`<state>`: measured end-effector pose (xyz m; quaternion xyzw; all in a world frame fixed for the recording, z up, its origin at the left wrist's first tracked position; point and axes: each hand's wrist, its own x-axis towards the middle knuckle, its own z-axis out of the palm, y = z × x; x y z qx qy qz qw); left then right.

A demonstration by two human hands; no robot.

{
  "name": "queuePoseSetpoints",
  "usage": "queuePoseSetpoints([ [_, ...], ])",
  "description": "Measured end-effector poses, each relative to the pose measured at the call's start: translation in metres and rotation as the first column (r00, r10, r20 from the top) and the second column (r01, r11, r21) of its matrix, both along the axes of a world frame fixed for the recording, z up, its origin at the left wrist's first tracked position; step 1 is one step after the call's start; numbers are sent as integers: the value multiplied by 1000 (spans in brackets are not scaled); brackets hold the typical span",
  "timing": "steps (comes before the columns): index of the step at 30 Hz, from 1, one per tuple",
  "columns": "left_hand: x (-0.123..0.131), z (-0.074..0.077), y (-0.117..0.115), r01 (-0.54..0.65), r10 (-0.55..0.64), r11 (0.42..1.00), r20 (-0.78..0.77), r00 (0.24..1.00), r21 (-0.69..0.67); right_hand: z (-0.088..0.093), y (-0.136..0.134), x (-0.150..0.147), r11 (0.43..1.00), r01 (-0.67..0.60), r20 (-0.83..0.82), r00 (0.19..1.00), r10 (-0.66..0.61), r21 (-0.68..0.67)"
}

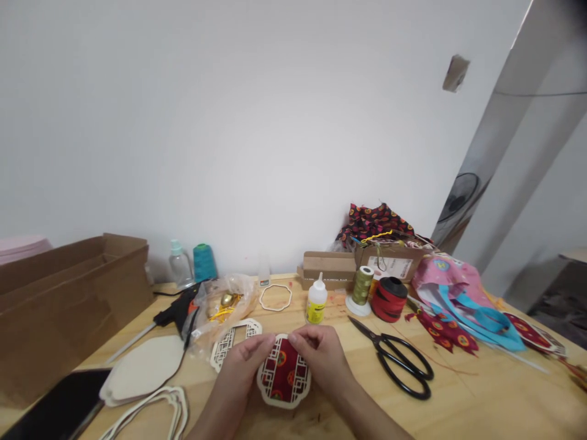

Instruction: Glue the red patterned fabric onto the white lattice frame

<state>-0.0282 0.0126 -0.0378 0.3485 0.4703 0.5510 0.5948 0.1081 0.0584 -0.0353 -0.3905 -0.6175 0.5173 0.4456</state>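
Note:
Between my two hands is a pale wooden lattice frame [268, 374] with dark red patterned fabric [285, 376] showing in its middle. My left hand [245, 371] grips the frame's upper left edge, thumb on the front. At the upper right edge, my right hand [320, 353] pinches it with thumb and fingers. The frame is held above the table, tilted toward me. Another cut-out wooden lattice frame [220, 351] lies just behind my left hand, partly covered by it. A white glue bottle [317, 300] with a yellow label stands behind my right hand.
Black scissors [397, 356] lie at the right, near red thread [389, 299] and olive thread [363, 286]. Red fabric [447, 330] lies beyond them. At the left are a glue gun [177, 310], stacked wooden panels [144, 368], a dark phone-like slab [59, 403] and a cardboard box [73, 305].

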Motion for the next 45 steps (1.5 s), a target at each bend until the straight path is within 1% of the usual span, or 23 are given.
queuePoseSetpoints([
  [3,2,3,-1,21,-22,1000,-19,1000,-18,-2,0,1,1000,-14,-4,1000,14,-11],
  [5,2,5,-1,-10,9,1000,-28,1000,-24,-4,0,0,999,-42,-19,999,42,-34],
  [9,0,7,-1,-119,118,992,-10,993,-30,-4,2,0,992,-108,-65,992,104,-71],
  [15,3,10,-1,-149,150,988,45,988,-29,-2,1,1,986,-130,-129,985,116,-103],
  [20,1,13,-2,-191,192,981,74,979,-21,-4,-2,-2,965,-213,-191,964,182,-154],
  [26,1,13,-2,-172,172,985,147,974,-12,-10,3,-2,967,-197,-238,959,155,-163],
  [28,1,12,-1,-175,176,984,151,973,-23,-12,3,-2,958,-227,-260,949,177,-177],
  [31,0,11,0,-196,199,980,153,968,-32,-12,2,-2,932,-304,-278,929,243,-200],
  [33,0,11,0,-202,205,979,161,966,-29,-12,0,-2,923,-325,-281,923,263,-206],
  [40,6,15,-1,-192,192,981,184,964,-20,-8,0,-1,941,-285,-316,923,218,-184],
  [45,6,13,-1,-198,194,980,187,963,3,-11,1,-2,924,-326,-333,909,249,-199],
])
